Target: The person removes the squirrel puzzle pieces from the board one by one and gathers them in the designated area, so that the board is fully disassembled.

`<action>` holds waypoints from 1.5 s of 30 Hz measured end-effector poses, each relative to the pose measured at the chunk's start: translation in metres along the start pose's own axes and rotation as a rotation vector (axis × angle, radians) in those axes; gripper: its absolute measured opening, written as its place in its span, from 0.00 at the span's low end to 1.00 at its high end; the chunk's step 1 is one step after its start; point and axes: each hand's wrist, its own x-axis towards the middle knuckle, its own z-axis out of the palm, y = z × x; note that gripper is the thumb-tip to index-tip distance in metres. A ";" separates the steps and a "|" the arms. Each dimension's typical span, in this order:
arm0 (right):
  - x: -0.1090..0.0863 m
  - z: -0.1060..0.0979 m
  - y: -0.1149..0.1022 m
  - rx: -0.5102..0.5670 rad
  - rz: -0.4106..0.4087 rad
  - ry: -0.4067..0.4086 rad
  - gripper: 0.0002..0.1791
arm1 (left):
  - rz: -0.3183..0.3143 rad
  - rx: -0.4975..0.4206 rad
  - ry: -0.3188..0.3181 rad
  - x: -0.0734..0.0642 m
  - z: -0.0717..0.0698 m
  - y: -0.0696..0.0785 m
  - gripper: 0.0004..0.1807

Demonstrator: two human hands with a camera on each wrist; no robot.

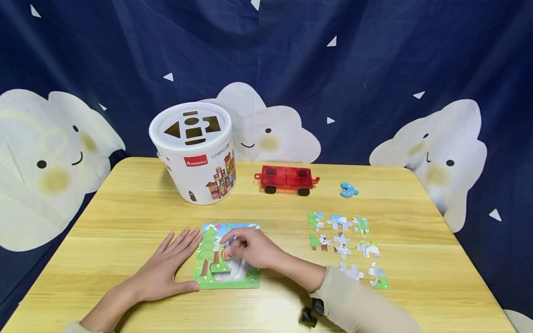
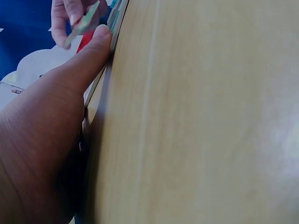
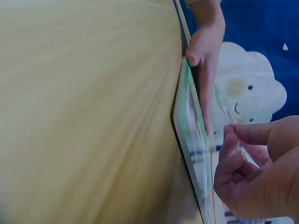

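Note:
A flat puzzle board (image 1: 229,285) with a green and blue printed border lies near the front of the table. My left hand (image 1: 166,266) rests spread on the wood beside it, with thumb and fingertips at the board's left edge. Over the board, my right hand (image 1: 254,247) pinches a jigsaw piece (image 1: 220,267) between thumb and fingers. In the left wrist view that jigsaw piece (image 2: 85,22) is tilted and held above the board. Part of the board's picture is hidden beneath the right hand.
Several loose jigsaw pieces (image 1: 342,245) lie in rows at the right, some partly behind the right sleeve. At the back stand a white lidded bucket (image 1: 195,171), a red toy wagon (image 1: 286,178) and a small blue piece (image 1: 348,190). A black object (image 1: 311,313) is by the right sleeve.

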 end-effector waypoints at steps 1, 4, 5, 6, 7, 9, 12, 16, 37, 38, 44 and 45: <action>-0.002 -0.004 0.001 0.013 0.005 0.002 0.15 | -0.001 -0.001 -0.002 0.000 0.000 0.000 0.57; -0.009 -0.017 0.005 0.056 0.003 0.001 0.15 | -0.001 -0.002 -0.003 0.001 0.000 0.000 0.58; -0.012 -0.022 0.006 0.064 0.002 0.000 0.14 | 0.001 -0.001 -0.001 0.001 0.000 0.000 0.58; -0.015 -0.027 0.007 0.071 -0.003 0.002 0.14 | 0.002 0.002 0.000 0.001 0.000 0.000 0.58; -0.018 -0.031 0.009 0.074 -0.006 0.004 0.14 | 0.004 0.005 0.001 0.001 0.000 0.000 0.58; -0.024 -0.041 0.011 0.078 -0.007 0.005 0.14 | 0.007 0.011 0.005 0.001 0.000 0.000 0.58; -0.035 -0.055 0.015 0.065 -0.005 0.018 0.14 | 0.006 0.015 0.007 0.001 0.000 0.001 0.58; -0.048 -0.073 0.020 0.059 0.005 0.027 0.14 | -0.005 0.006 -0.004 0.001 0.000 0.001 0.58; -0.128 -0.136 0.055 -0.032 0.073 0.051 0.13 | -0.009 -0.001 -0.009 0.001 -0.001 0.002 0.58; -0.131 -0.137 0.056 -0.034 0.079 0.058 0.13 | -0.009 -0.001 -0.008 0.001 -0.001 0.002 0.58; -0.144 -0.141 0.061 -0.026 0.102 0.081 0.13 | -0.019 -0.009 -0.019 0.001 -0.001 0.002 0.58; -0.145 -0.141 0.063 -0.027 0.111 0.082 0.13 | -0.021 -0.010 -0.023 0.001 -0.001 0.002 0.58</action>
